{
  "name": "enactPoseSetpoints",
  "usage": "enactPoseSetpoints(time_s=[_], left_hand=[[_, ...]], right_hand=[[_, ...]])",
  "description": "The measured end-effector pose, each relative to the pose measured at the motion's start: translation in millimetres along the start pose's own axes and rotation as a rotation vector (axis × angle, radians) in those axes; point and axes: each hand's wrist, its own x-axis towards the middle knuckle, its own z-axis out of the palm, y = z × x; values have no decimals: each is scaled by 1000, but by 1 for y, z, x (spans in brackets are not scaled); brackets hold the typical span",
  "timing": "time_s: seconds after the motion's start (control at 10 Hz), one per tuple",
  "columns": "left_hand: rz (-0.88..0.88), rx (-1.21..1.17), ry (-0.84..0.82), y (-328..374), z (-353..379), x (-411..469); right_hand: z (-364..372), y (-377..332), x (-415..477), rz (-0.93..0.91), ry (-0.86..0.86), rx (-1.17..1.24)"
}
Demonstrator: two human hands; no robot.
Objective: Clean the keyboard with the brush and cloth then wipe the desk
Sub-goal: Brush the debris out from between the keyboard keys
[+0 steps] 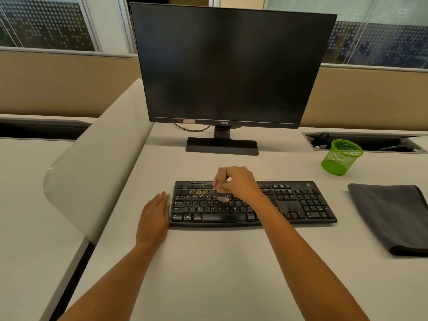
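1. Keyboard: black, flat on desk, in front of monitor.
2. Brush: wooden handle pinched in right hand, fingers closed round it; handle top sticks out above fist, bristles point down & touch letter keys, mid-left of board. Bristles blurred.
3. Crumbs: yellowish specks on upper key rows, just left of bristles.
4. Left hand: flat, palm down on desk, fingers extended, holding nothing; touching keyboard's left edge.
5. Cloth: dark grey, folded, on desk right of keyboard, well apart from both hands.
6. Pen cup: green mesh, tilted, behind cloth.
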Motion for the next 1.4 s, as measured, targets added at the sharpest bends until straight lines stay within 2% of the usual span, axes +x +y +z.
enactPoseSetpoints(time_s=[0.1, 0.2, 0.3, 0.5, 0.6, 0.7, 0.8, 0.9, 1.0, 1.1, 1.2, 1.3, 1.4], left_hand=[[14, 11, 1, -1, 0, 1], [20, 24, -3, -3, 1, 2], [25, 28, -1, -4, 1, 2], [10, 14, 2, -1, 0, 0], [8, 20, 2, 0, -1, 0], [2, 16, 1, 1, -2, 0], [8, 16, -1, 1, -1, 0], [3, 6, 5, 2, -2, 0], [1, 2, 4, 1, -2, 0], [-1, -1, -1, -1, 0, 0], [6, 4, 2, -2, 0, 1], [10, 11, 1, -1, 0, 0], [8, 9, 1, -2, 1, 1]], right_hand=[[6, 7, 2, 85, 220, 348], [-3, 18, 0, 156, 569, 360], [-11, 29, -4, 220, 632, 202], [-26, 39, -10, 356, 293, -111], [-33, 38, -8, 351, 284, -67], [-25, 39, -12, 275, 448, 98], [-16, 41, -12, 266, 364, 29], [-23, 39, -6, 299, 179, -188], [-33, 39, -1, 309, 253, -90], [-33, 43, -5, 324, 462, 17], [-28, 48, -10, 347, 421, -17], [-30, 55, -11, 367, 226, -198], [-40, 56, -7, 409, 154, -160]])
